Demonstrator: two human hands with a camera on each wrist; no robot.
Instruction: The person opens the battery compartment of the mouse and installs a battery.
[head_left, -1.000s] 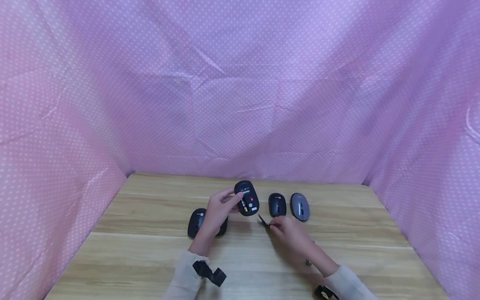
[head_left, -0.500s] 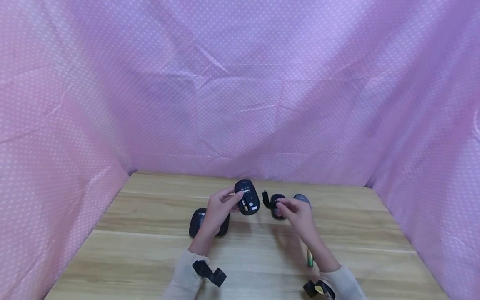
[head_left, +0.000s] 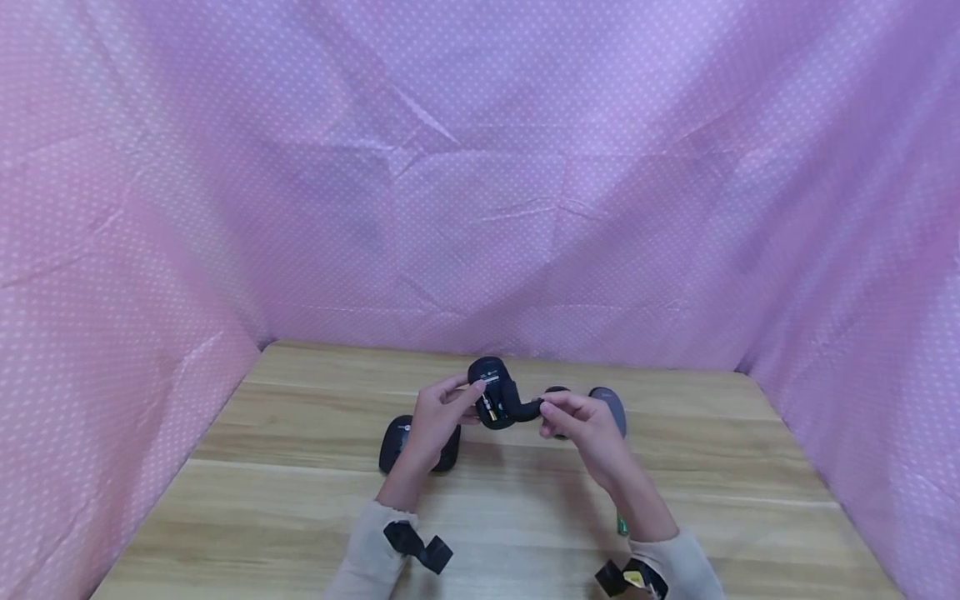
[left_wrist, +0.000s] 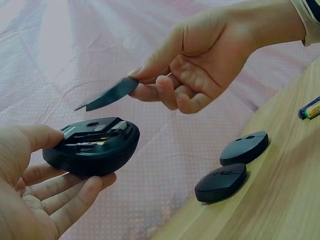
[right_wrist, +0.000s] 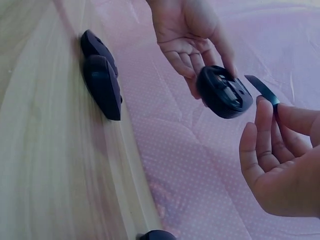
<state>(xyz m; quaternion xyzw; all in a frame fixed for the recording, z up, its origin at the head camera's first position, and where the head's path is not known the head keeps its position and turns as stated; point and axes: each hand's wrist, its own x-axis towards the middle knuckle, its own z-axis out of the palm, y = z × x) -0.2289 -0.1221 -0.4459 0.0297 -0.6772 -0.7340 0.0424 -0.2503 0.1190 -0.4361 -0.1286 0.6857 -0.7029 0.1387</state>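
Note:
My left hand (head_left: pixel 438 417) grips a black computer mouse (head_left: pixel 489 372) with its underside turned up. The battery compartment lies uncovered, and a battery (head_left: pixel 490 410) shows inside it. My right hand (head_left: pixel 588 425) pinches one end of a curved black battery cover (left_wrist: pixel 112 93) between thumb and fingertips. In the left wrist view the cover is tilted above the mouse (left_wrist: pixel 95 155), with a gap between them. The right wrist view also has the cover (right_wrist: pixel 267 94) apart from the mouse (right_wrist: pixel 217 100).
Behind my left forearm sit black mice (head_left: pixel 393 446) on the wooden table (head_left: pixel 300 500). A black mouse (head_left: pixel 557 389) and a grey mouse (head_left: pixel 612 407) stand beyond my right hand, partly hidden. A green battery (head_left: pixel 622 526) lies by my right forearm. Pink dotted cloth (head_left: pixel 480 233) surrounds the table.
My right hand has raised the cover from low near the table, turned it, and brought it left to the mouse. My left hand and the mouse have barely moved.

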